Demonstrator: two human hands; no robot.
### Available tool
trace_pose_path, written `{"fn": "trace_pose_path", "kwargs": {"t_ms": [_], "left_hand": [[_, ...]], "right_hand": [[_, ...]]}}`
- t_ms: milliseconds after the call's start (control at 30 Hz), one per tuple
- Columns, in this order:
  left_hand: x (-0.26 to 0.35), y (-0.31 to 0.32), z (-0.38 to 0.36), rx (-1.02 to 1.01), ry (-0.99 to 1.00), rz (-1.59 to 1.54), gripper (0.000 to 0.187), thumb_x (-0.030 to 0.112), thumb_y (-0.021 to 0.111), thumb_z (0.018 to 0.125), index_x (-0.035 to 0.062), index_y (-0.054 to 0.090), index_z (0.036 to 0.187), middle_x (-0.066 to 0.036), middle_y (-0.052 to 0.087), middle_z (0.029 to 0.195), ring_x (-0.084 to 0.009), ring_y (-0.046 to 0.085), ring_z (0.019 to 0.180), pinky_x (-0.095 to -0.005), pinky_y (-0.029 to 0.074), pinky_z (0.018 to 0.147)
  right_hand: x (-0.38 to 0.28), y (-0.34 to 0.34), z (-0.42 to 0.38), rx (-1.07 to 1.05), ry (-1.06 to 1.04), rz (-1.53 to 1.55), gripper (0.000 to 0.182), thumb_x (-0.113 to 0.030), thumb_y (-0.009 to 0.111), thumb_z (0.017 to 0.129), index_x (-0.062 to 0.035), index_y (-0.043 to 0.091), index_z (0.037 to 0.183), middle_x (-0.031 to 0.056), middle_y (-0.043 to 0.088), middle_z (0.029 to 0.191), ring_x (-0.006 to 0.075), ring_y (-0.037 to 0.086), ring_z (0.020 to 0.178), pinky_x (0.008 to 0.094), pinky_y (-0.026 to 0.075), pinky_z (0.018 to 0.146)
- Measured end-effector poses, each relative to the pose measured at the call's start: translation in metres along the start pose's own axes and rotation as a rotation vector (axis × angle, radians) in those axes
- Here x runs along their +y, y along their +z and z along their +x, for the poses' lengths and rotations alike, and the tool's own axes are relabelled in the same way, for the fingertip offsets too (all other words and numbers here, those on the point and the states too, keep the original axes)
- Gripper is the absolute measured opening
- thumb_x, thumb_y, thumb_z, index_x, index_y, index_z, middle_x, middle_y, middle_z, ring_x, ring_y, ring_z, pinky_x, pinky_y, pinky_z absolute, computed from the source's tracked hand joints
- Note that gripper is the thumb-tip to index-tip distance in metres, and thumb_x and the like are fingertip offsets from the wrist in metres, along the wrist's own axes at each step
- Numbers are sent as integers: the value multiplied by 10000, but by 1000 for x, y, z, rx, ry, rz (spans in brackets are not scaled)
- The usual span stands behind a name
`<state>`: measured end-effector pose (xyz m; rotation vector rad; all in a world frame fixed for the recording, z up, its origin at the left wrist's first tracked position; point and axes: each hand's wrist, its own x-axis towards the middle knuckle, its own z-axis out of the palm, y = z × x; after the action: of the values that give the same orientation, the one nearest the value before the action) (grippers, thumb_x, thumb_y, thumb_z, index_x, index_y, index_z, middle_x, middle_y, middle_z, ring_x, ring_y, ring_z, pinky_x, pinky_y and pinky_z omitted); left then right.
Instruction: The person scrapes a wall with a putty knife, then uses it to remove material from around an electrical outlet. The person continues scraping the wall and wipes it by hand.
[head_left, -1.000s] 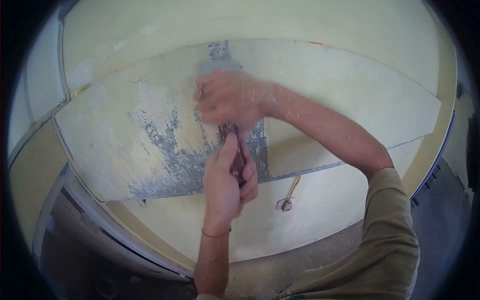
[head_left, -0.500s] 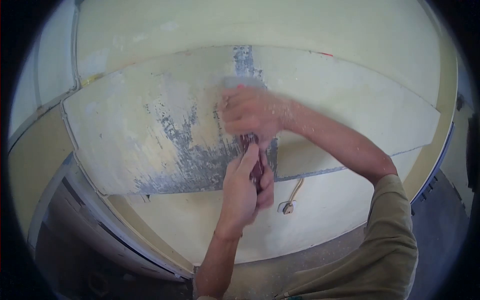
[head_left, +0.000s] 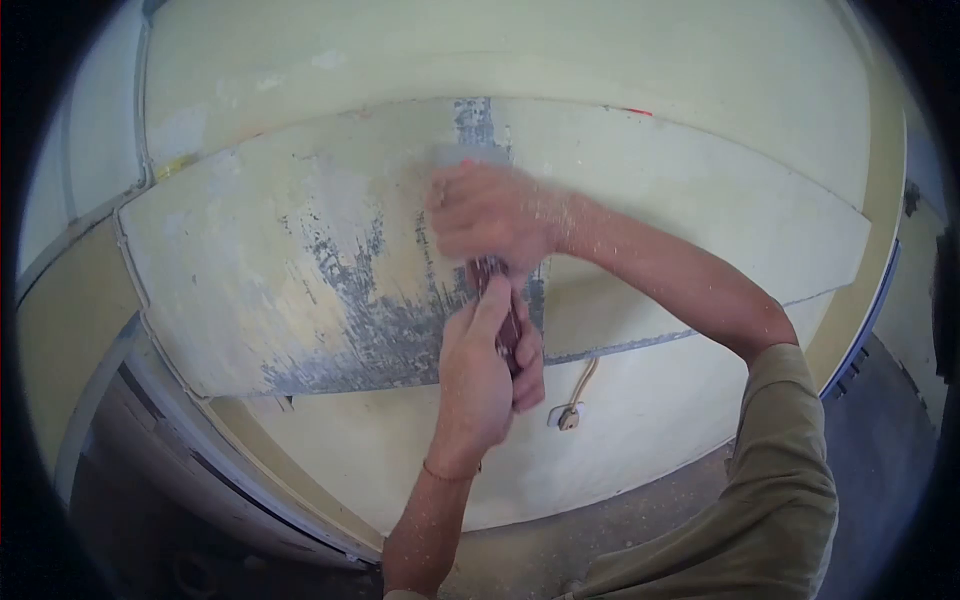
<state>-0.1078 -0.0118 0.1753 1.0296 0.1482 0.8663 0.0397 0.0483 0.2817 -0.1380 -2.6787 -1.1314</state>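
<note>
Both my hands are on a scraper [head_left: 508, 335] with a dark reddish-brown handle. My left hand [head_left: 485, 365] wraps round the lower handle, its thumb lying along it. Higher up, my right hand [head_left: 490, 212] is closed round the scraper near its blade end, blurred by motion. A wide greyish blade [head_left: 465, 153], also smeared, shows just above my right knuckles, against a pale panel [head_left: 650, 190] on the wall. Coating on this panel is partly worn away, leaving a patchy grey area [head_left: 390, 330] left of my hands and a grey strip [head_left: 473, 118] above the blade.
Below the panel, a cable runs to a wall socket [head_left: 567, 415]. Thin conduit [head_left: 130, 250] follows the panel's left end. A dark opening with a frame [head_left: 230, 480] is at lower left. Specks of dust hang around my arms.
The scraper and both hands have shifted slightly upward along the panel. The whole view has moved a little too. Both hands keep their grip.
</note>
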Motion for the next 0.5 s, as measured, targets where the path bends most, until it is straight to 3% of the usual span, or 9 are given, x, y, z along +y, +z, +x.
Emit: {"fn": "trace_pose_path", "kwargs": {"t_ms": [133,200,333,500], "left_hand": [[5,-3,17,8,34,37,344,433,433,986,118,465,852,7,397,576,-80,304,363,-238,229,327],[7,1,10,18,25,40,343,432,432,987,117,465,854,8,396,576,-80,303,363,-238,228,327],[-2,-7,2,16,4,45,336,424,433,987,114,467,863,10,396,578,-79,289,363,-237,222,332],[8,-5,11,28,-4,18,332,417,434,988,109,468,869,9,396,574,-81,282,357,-234,214,331]], "right_hand": [[15,-9,1,-62,-61,-38,369,-299,651,410,-75,443,617,65,457,664,281,537,723,390,454,783],[11,-14,2,-101,56,-104,368,-292,651,407,-74,442,619,62,465,670,279,538,738,385,454,777],[2,5,-3,-76,44,-3,372,-280,657,401,-75,446,628,63,478,678,277,541,752,379,453,767],[14,-6,0,-64,33,-122,388,-278,680,396,-75,453,636,58,489,685,285,538,752,379,454,761]]}}
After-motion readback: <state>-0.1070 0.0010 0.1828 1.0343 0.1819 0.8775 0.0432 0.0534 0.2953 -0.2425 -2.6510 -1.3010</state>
